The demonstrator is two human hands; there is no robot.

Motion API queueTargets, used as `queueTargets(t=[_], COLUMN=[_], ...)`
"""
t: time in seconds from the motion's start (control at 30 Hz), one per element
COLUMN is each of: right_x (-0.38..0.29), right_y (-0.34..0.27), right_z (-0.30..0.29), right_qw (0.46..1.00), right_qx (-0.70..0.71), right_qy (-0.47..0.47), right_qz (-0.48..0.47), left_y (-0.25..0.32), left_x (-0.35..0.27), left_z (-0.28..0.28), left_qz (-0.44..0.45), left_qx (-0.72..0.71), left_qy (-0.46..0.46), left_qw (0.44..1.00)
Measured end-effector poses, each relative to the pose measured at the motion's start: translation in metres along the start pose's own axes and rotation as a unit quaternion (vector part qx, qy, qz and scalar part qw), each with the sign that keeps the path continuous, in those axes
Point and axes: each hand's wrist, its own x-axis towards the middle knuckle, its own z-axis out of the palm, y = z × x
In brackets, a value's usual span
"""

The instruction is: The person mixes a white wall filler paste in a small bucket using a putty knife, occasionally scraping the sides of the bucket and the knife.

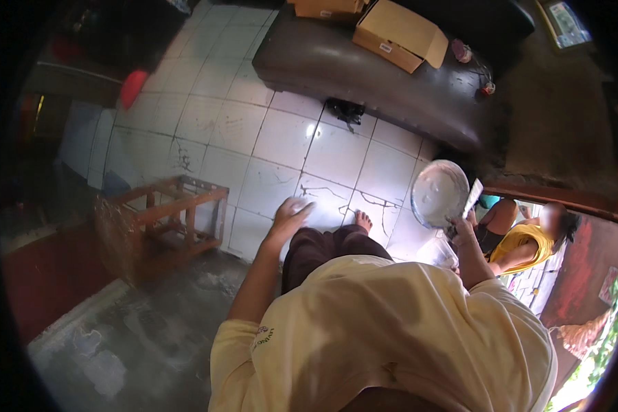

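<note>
My left hand [290, 219] hangs over the tiled floor, left of my knees; it is slightly blurred, with the fingers apart and nothing plainly in them. To the right, my right hand [462, 232] is closed around a scraper or putty knife [474, 198], its pale, smeared blade pointing up. That hand is at the lower rim of a round tub [439, 190] of whitish paste; whether its fingers also grip the rim is unclear. A clear plastic container or bag [436, 251] shows just below the tub, partly hidden by my arm.
Beyond the white tiles [283, 136] stands a dark padded bench [314, 56] with cardboard boxes [399, 33] on it. A worn wooden stool frame [170, 216] is at left, by a raised grey cement floor [170, 329]. At right, a person in a yellow top [517, 250] sits near the doorway.
</note>
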Motion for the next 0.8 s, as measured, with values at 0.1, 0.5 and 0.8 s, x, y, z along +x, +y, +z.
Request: queueTargets(t=[0.1, 0.5, 0.8], right_x=[0.000, -0.005, -0.080], right_y=[-0.020, -0.071, -0.147], right_z=[0.046, 0.136, 0.129], right_qw=[0.994, 0.618, 0.865], right_qx=[-0.070, -0.549, -0.339], right_qy=[-0.080, -0.283, -0.329], right_qz=[0.021, -0.487, -0.169], left_y=[0.026, 0.058, 0.027], left_x=[0.018, 0.056, 0.046], left_z=[0.054, 0.131, 0.110], left_qz=[0.012, 0.036, 0.010], left_qx=[0.087, -0.170, -0.286], left_qy=[-0.034, -0.202, -0.156], left_qw=[0.996, 0.964, 0.945])
